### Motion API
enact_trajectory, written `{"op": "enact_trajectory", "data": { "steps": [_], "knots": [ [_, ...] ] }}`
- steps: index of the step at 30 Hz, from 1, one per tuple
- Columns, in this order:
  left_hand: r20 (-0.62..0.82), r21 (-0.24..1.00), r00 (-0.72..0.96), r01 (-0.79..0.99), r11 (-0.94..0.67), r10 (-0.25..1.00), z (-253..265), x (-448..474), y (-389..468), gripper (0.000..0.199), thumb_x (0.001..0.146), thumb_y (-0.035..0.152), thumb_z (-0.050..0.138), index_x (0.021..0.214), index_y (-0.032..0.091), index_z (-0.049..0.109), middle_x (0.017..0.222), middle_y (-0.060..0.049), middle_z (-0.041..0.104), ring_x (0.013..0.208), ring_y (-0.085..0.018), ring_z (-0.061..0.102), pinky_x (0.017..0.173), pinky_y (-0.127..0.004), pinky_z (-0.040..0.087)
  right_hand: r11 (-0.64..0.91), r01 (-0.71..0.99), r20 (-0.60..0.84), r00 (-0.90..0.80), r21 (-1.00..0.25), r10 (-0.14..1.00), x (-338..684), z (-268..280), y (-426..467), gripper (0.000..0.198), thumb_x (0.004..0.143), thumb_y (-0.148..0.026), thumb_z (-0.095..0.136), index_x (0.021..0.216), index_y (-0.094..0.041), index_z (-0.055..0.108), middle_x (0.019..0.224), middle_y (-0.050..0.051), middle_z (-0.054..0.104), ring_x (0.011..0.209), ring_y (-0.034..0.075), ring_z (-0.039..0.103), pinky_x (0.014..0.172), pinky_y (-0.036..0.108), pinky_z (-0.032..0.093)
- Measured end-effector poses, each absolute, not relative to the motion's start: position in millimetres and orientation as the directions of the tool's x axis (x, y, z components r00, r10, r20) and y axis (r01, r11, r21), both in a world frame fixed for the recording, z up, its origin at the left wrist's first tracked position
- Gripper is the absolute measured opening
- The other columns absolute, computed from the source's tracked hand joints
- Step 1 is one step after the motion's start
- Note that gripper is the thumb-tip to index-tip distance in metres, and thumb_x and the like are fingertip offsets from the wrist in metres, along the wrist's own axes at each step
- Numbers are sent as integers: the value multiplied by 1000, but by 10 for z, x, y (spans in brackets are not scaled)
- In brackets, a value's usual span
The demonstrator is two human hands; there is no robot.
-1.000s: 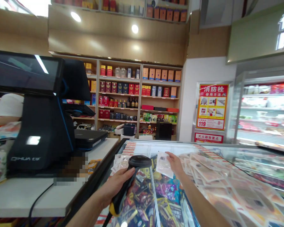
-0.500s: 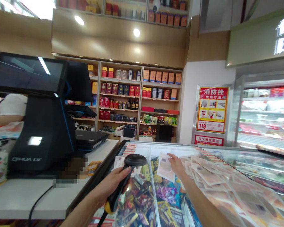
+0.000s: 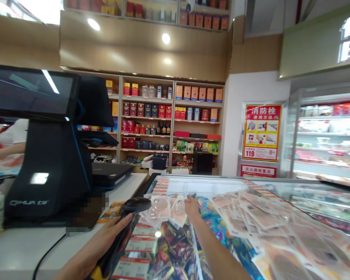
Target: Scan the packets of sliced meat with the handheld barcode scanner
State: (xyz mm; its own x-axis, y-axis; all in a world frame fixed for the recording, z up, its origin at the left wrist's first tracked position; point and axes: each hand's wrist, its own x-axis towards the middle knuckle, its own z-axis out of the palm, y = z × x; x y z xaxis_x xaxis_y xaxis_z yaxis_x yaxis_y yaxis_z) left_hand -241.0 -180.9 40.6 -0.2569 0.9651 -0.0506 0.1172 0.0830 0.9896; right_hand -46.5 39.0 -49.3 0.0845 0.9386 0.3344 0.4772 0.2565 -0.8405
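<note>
My left hand [image 3: 112, 237] is wrapped round the handle of a black and yellow barcode scanner [image 3: 137, 205], whose head points away from me over the counter's edge. My right hand [image 3: 192, 210] pinches the edge of a flat clear packet [image 3: 179, 210] with a pale round piece inside. Close to its left lie similar packets [image 3: 159, 207], partly overlapping, on the freezer's glass top. A large spread of the same kind of packets [image 3: 259, 216] covers the glass to the right of my right arm.
Below the glass, the chest freezer [image 3: 170, 181] holds many colourful wrapped goods. A black till [image 3: 52, 167] stands on the white counter [image 3: 49, 249] at left, with a cable trailing. Behind it a person's arm [image 3: 7, 149] shows. Stocked shelves [image 3: 147, 132] line the back wall.
My right hand has carried the packet leftward, next to the packets by the freezer's left edge. My left hand has moved left and slightly down with the scanner.
</note>
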Motion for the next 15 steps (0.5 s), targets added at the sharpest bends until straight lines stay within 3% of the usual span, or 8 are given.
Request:
{"op": "enact_trajectory", "data": {
  "steps": [3,8,15],
  "knots": [
    [-75,985,-262,132,112,962,352,-2471,-1790,46,58,61,48,50,15,47,36,3,44,34,-6,39,37,-17,32,240,472,317,90,-848,944,-662,-487,343,30,80,-29,41,104,-14,48,107,9,51,94,18,50,80,39,39],
    [-68,984,-275,139,110,959,358,-2416,-1746,45,54,61,51,49,17,47,35,3,43,34,-9,41,35,-20,34,266,510,338,53,-818,940,-796,-434,279,41,80,-28,31,113,-8,45,115,14,50,107,19,44,85,27,36],
    [-68,983,-272,144,110,960,486,-2156,-1756,44,51,60,54,59,17,53,44,1,51,40,-12,46,38,-22,37,272,724,413,20,-634,910,-137,-347,318,43,77,-25,35,114,-7,45,118,13,47,110,18,41,91,27,29]
  ]
}}
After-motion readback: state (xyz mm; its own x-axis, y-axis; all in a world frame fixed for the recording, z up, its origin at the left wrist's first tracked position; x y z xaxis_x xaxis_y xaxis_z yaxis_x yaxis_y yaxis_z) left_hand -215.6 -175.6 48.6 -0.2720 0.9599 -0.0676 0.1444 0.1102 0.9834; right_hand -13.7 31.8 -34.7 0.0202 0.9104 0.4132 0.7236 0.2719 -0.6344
